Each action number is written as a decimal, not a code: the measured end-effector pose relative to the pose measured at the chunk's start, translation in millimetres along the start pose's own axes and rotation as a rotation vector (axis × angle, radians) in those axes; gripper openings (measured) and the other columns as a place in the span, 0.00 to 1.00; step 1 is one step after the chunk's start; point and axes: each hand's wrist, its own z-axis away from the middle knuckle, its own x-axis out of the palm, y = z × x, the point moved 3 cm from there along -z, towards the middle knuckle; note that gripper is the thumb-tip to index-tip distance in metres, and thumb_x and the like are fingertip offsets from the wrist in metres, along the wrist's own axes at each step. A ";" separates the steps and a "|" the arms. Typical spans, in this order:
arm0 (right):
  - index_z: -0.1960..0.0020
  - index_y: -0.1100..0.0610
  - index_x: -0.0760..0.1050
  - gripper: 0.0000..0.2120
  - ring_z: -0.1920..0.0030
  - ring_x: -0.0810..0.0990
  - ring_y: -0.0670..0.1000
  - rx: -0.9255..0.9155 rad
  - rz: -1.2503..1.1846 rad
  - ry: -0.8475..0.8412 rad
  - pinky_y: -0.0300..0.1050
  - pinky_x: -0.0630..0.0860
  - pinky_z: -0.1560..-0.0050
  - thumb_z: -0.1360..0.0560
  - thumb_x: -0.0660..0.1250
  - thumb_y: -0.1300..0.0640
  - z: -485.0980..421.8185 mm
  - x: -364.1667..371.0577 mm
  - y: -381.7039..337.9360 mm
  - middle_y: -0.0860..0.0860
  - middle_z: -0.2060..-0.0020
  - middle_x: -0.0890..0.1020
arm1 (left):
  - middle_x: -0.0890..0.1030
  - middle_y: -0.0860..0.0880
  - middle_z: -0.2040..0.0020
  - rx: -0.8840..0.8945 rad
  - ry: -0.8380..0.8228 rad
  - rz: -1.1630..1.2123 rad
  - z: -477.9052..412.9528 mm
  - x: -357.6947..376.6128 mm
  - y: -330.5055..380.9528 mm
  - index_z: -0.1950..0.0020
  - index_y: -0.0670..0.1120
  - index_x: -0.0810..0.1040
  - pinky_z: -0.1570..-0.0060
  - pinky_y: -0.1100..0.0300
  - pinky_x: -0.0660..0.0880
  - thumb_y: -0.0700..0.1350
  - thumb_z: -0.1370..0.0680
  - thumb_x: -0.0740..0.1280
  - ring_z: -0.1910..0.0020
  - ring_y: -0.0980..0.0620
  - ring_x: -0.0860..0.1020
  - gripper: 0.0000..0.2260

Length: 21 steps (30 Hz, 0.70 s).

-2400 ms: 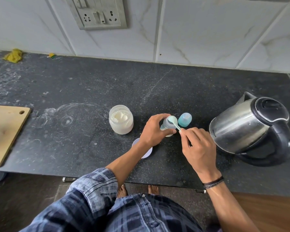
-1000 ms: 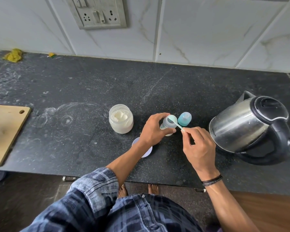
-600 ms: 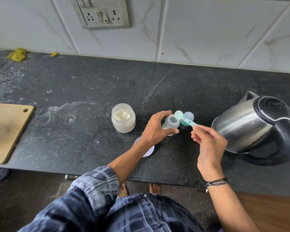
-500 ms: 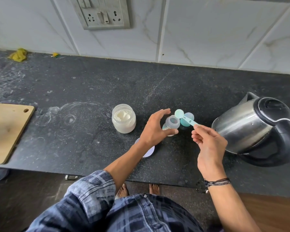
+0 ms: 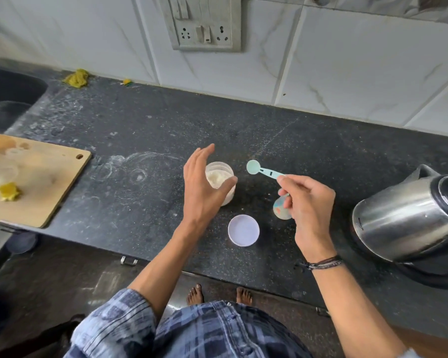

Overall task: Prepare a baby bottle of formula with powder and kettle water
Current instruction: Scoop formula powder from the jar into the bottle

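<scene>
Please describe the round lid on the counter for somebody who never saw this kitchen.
Start at the dark speckled stone counter under the white tiled wall. Near its front edge, left of the steel electric kettle, lies a flat round pale plastic lid. Unlike the open clear jar of white powder just behind it, it is shallow, empty and untouched.

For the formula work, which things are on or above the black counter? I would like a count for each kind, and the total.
powder jar, open: 1
lid, lying flat: 1
scoop, pinched by the right hand: 1
baby bottle, partly hidden behind that hand: 1
kettle: 1
Total: 5
</scene>
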 end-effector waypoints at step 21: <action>0.54 0.50 0.85 0.06 0.52 0.86 0.60 -0.394 1.139 -0.402 0.51 0.81 0.54 0.26 0.70 0.57 -31.8 122.5 -13.6 0.51 0.54 0.88 | 0.72 0.53 0.26 -0.191 -0.166 -0.010 0.9 -7.0 -54.7 0.17 0.48 0.59 0.29 0.62 0.56 0.47 0.29 0.82 0.24 0.54 0.60 0.47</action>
